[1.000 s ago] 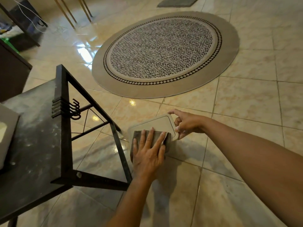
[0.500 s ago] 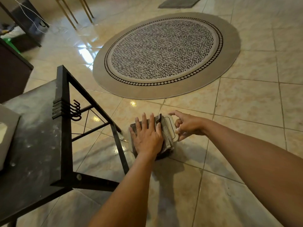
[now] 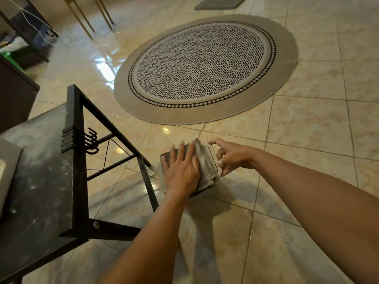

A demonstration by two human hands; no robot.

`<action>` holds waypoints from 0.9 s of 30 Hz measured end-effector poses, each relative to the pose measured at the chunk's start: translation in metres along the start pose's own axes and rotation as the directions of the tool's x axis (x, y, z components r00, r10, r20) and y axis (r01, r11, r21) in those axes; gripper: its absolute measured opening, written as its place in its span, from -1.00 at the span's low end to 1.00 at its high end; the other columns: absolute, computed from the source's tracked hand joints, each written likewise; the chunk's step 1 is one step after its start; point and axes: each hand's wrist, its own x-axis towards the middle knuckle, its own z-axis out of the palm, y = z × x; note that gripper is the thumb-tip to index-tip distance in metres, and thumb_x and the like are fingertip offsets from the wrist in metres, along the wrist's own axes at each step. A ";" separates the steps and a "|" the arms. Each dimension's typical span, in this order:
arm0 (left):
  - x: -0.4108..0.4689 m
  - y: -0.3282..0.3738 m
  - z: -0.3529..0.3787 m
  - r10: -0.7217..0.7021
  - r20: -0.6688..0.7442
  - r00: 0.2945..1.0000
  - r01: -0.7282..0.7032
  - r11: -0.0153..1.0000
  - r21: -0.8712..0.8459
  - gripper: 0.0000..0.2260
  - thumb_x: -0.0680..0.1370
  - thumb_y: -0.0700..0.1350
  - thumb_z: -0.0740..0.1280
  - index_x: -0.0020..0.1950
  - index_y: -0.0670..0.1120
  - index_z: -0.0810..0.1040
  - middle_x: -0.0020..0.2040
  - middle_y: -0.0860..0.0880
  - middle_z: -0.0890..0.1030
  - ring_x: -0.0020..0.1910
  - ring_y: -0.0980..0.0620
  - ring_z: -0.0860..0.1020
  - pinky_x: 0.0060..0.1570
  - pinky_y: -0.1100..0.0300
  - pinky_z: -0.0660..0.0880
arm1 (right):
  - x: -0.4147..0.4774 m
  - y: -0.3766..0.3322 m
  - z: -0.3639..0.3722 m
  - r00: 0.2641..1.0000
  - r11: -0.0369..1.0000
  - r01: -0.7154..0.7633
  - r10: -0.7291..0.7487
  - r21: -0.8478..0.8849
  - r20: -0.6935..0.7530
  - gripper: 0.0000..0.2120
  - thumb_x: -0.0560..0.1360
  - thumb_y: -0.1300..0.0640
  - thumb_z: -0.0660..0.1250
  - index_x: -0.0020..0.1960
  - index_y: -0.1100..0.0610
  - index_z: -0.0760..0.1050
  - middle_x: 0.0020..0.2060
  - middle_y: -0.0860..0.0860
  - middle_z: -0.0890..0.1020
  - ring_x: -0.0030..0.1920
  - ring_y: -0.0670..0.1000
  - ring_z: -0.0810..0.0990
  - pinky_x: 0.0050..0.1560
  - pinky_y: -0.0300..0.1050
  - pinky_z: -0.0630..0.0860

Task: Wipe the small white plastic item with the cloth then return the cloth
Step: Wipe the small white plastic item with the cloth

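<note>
A small white plastic item (image 3: 211,153), flat with rounded corners, lies on the tiled floor beside the black table. A folded grey cloth (image 3: 205,171) covers most of it. My left hand (image 3: 181,171) lies flat on the cloth with its fingers spread, pressing it down onto the item. My right hand (image 3: 231,155) holds the item's right edge with the fingertips and steadies it. Only the item's far right corner and a sliver of its left rim show.
A black metal-framed table (image 3: 41,181) with a dusty dark top and hooks stands at the left, one leg close to the item. A round patterned rug (image 3: 205,66) lies beyond. Dark furniture and thin metal legs stand at the far left. Tiled floor spreads to the right.
My left hand has slid the cloth away from me across the item, from its near edge up over its middle. My right hand has kept its hold on the right edge.
</note>
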 end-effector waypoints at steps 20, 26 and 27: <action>-0.017 0.016 0.015 0.205 -0.012 0.979 -0.205 0.979 -0.016 -0.44 0.63 0.27 -0.20 0.58 0.19 -0.30 0.61 0.07 -0.31 0.55 -0.01 -0.39 0.50 -0.20 -0.32 | -0.001 -0.003 0.000 1.000 1.000 0.011 -0.012 0.019 0.027 -0.23 0.49 0.57 0.16 0.53 -0.01 0.14 -0.20 0.12 0.46 -0.17 0.07 0.60 -0.09 0.09 0.69; -0.008 0.011 0.008 0.127 -0.015 0.992 -0.128 0.990 -0.066 -0.47 0.66 0.22 -0.15 0.59 0.20 -0.25 0.61 0.10 -0.27 0.55 -0.01 -0.37 0.50 -0.18 -0.33 | -0.002 -0.004 0.001 1.000 1.000 0.003 -0.003 0.000 -0.004 -0.26 0.50 0.54 0.21 0.53 0.02 0.14 -0.21 0.11 0.48 -0.24 0.02 0.61 -0.05 0.10 0.68; -0.012 0.011 0.010 0.193 -0.015 0.981 -0.193 0.980 -0.054 -0.47 0.65 0.23 -0.16 0.59 0.21 -0.24 0.61 0.11 -0.27 0.55 0.00 -0.38 0.50 -0.18 -0.33 | -0.002 -0.004 0.001 1.000 1.000 0.004 -0.004 0.009 0.003 -0.26 0.49 0.55 0.19 0.53 0.02 0.14 -0.21 0.11 0.48 -0.23 0.03 0.62 -0.06 0.11 0.68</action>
